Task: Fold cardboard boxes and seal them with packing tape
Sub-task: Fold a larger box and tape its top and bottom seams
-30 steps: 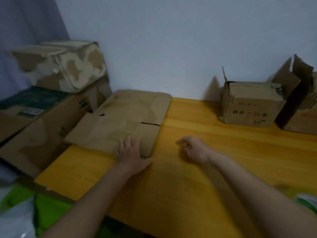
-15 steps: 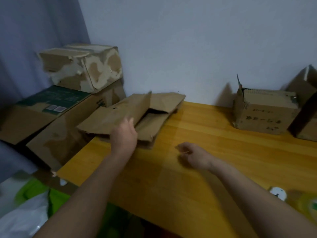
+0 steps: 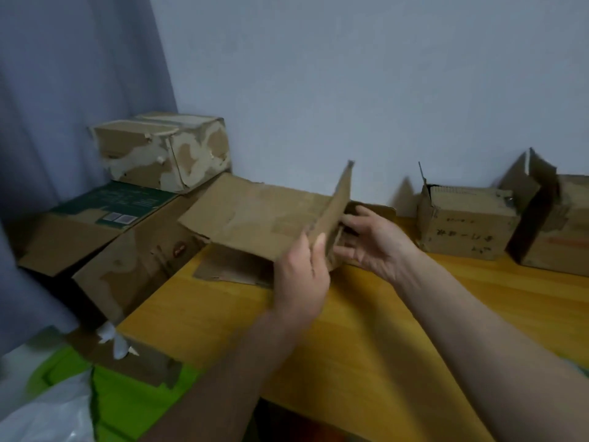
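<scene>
Glowing yellow wooden table [image 3: 366, 339] against pale wall [image 3: 350, 74]

Worn brown cardboard box [image 3: 255, 218] half-opened, raised above yellow table's far left edge, one flap upright.

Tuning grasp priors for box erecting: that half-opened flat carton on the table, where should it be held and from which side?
Judging by its pose, hold the half-opened carton at the raised near-right corner edge, where two panels meet and stand up. Come from the open right end: the left hand grips that edge from outside, and the right hand reaches in, fingers straight, to spread it. The far flaps look floppy.
</scene>
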Action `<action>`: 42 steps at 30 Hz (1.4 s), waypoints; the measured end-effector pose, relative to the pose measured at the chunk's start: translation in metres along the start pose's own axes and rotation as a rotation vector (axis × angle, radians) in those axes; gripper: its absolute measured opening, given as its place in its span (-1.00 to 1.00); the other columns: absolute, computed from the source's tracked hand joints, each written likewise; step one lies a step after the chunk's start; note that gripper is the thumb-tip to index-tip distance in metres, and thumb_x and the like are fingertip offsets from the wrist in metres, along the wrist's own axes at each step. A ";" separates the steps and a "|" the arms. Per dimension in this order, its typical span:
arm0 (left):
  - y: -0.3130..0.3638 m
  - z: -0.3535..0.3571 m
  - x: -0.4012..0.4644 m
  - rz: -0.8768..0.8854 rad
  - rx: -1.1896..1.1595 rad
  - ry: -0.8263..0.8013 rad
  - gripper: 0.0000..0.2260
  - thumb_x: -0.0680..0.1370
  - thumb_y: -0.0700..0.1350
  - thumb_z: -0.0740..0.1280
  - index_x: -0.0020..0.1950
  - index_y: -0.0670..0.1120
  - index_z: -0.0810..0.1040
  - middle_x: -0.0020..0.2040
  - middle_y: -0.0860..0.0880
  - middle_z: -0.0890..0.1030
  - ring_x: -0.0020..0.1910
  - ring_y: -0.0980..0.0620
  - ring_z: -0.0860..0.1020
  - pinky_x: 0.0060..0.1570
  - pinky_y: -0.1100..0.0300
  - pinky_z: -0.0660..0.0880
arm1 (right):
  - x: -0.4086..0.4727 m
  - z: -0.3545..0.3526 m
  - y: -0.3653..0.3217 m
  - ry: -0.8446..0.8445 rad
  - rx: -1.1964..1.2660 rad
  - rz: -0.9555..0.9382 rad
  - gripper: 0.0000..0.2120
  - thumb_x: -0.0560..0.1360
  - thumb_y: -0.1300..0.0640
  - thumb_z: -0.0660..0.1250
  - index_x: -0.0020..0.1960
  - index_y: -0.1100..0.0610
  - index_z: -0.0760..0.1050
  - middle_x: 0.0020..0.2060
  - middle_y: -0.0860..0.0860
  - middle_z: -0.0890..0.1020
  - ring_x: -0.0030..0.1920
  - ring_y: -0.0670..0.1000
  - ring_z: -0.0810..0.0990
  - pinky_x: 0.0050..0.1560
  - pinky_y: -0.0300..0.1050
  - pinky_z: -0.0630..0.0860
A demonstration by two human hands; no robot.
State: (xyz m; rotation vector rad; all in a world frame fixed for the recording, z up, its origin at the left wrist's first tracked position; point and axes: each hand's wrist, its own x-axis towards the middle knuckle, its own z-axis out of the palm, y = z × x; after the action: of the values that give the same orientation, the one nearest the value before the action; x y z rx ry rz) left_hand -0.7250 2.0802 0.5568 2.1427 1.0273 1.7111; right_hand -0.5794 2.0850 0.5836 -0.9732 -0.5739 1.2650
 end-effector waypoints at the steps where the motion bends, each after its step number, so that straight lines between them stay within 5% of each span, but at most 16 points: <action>1: 0.005 0.004 -0.009 0.021 0.015 -0.060 -0.77 0.58 -0.18 0.22 0.00 -0.31 0.60 -0.33 0.03 0.49 -0.36 0.15 0.39 -0.30 0.46 0.23 | -0.002 -0.001 0.000 0.079 -0.097 0.000 -0.68 0.58 0.30 0.18 0.30 0.10 0.36 0.19 0.17 0.56 0.18 0.19 0.55 0.16 0.28 0.50; 4: 0.015 0.006 -0.026 0.007 0.004 -0.224 -0.67 0.62 -0.12 0.15 0.24 -0.29 0.54 -0.23 -0.09 0.58 -0.30 0.08 0.45 -0.29 0.35 0.29 | -0.019 -0.008 0.006 0.280 -0.217 0.036 -0.77 0.56 0.23 0.18 0.17 0.12 0.52 0.03 0.14 0.56 0.02 0.16 0.57 -0.04 0.09 0.56; 8: 0.021 0.003 -0.040 -0.074 -0.002 -0.315 -0.70 0.66 -0.12 0.16 0.36 -0.18 0.45 -0.11 0.06 0.48 -0.17 0.08 0.50 -0.23 0.39 0.31 | -0.045 -0.025 0.018 0.440 -0.310 0.051 -0.40 0.53 0.27 0.29 0.49 0.01 0.16 0.24 0.14 0.45 -0.15 0.09 0.50 -0.34 -0.09 0.47; 12: 0.028 -0.006 -0.054 -0.228 -0.127 -0.515 -0.50 0.61 -0.15 0.26 0.52 0.07 0.20 0.27 0.07 0.49 -0.09 0.05 0.56 -0.03 0.15 0.56 | -0.054 -0.049 0.040 0.624 -0.302 0.138 -0.38 0.46 0.41 0.25 0.47 0.19 0.16 0.19 0.22 0.50 -0.08 0.16 0.54 -0.23 0.05 0.60; 15: 0.027 -0.008 -0.056 -0.408 -0.160 -0.901 -0.55 0.56 0.21 0.24 0.39 0.06 0.41 0.19 0.04 0.58 0.11 0.02 0.57 0.18 -0.03 0.52 | -0.066 -0.064 0.059 0.539 -0.284 0.238 -0.74 0.56 0.31 0.18 0.22 0.36 0.46 0.09 0.28 0.60 -0.16 0.16 0.60 -0.31 -0.01 0.56; 18: 0.021 -0.002 -0.045 -0.407 -0.088 -0.835 -0.52 0.56 0.31 0.13 0.11 -0.04 0.61 0.07 -0.03 0.64 0.09 -0.05 0.59 0.12 0.01 0.52 | -0.076 -0.073 0.068 0.477 -0.213 0.218 -0.81 0.60 0.28 0.19 0.16 0.33 0.47 -0.05 0.24 0.62 -0.17 0.13 0.61 -0.35 -0.07 0.61; 21: 0.008 0.022 -0.025 -0.336 0.109 -0.856 -0.65 0.60 0.12 0.23 0.34 0.04 0.48 0.33 0.05 0.50 0.30 0.04 0.46 0.27 0.07 0.42 | -0.076 -0.082 0.068 0.444 -0.184 0.241 -0.90 0.59 0.32 0.19 0.00 0.28 0.48 -0.29 0.16 0.60 -0.32 0.06 0.56 -0.52 -0.20 0.52; 25: -0.007 0.079 -0.002 -0.346 0.229 -1.082 -0.47 0.59 0.12 0.27 0.51 -0.02 0.28 0.48 -0.02 0.34 0.42 -0.05 0.35 0.36 0.01 0.33 | -0.055 -0.100 0.064 0.458 -0.334 0.306 -0.77 0.56 0.25 0.25 -0.28 0.17 0.40 -0.55 0.04 0.45 -0.61 -0.06 0.37 -0.65 -0.32 0.27; 31: -0.019 0.160 0.031 -0.477 0.272 -1.287 -0.31 0.51 0.32 0.24 0.47 -0.11 0.32 0.46 -0.12 0.37 0.40 -0.14 0.37 0.37 -0.04 0.34 | -0.007 -0.118 0.048 0.298 -0.396 0.323 -0.80 0.57 0.24 0.21 -0.22 0.16 0.47 -0.56 0.02 0.50 -0.57 -0.05 0.43 -0.57 -0.27 0.29; 33: -0.015 0.175 0.051 -0.514 0.251 -1.306 -0.21 0.40 0.47 0.23 0.40 -0.08 0.40 0.40 -0.12 0.44 0.34 -0.15 0.41 0.32 -0.07 0.38 | 0.009 -0.115 0.031 0.233 -0.205 0.289 -0.84 0.59 0.24 0.20 0.00 0.23 0.56 -0.25 0.20 0.67 -0.26 0.13 0.65 -0.24 -0.07 0.61; 35: -0.009 0.183 0.075 -0.569 0.232 -1.285 0.10 0.15 0.64 0.17 0.48 -0.07 0.29 0.47 -0.14 0.35 0.41 -0.20 0.33 0.34 -0.16 0.35 | 0.023 -0.108 0.010 0.198 -0.041 0.237 -0.77 0.60 0.25 0.18 0.18 0.21 0.54 0.00 0.29 0.65 0.02 0.25 0.65 0.12 0.15 0.57; 37: 0.000 0.186 0.099 -0.633 0.203 -1.274 0.23 0.06 0.67 0.18 0.56 -0.03 0.12 0.53 -0.16 0.22 0.47 -0.22 0.24 0.36 -0.20 0.31 | 0.031 -0.093 -0.013 0.177 -0.022 0.195 -0.73 0.61 0.27 0.16 0.27 0.15 0.48 0.09 0.25 0.63 0.11 0.22 0.62 0.20 0.19 0.51; 40: 0.022 0.174 0.137 -0.709 0.119 -1.226 0.00 0.30 0.43 0.33 0.57 -0.07 0.09 0.50 -0.16 0.27 0.42 -0.17 0.30 0.32 -0.13 0.37 | 0.029 -0.070 -0.053 0.127 -0.089 0.175 -0.68 0.58 0.36 0.17 0.26 0.09 0.46 0.12 0.21 0.62 0.13 0.19 0.61 0.20 0.18 0.52; 42: 0.041 0.162 0.165 -0.770 0.018 -1.165 -0.28 0.41 0.21 0.34 0.45 -0.14 0.27 0.25 -0.15 0.47 0.15 -0.11 0.48 0.01 0.02 0.50 | 0.022 -0.052 -0.086 0.094 -0.170 0.170 -0.66 0.55 0.41 0.18 0.22 0.11 0.48 0.08 0.23 0.62 0.10 0.20 0.62 0.20 0.19 0.52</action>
State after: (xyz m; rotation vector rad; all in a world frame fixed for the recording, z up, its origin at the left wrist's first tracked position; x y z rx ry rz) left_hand -0.5473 2.1947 0.6579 1.8291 1.1592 0.0350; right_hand -0.4873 2.0909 0.6276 -1.2381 -0.5406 1.3280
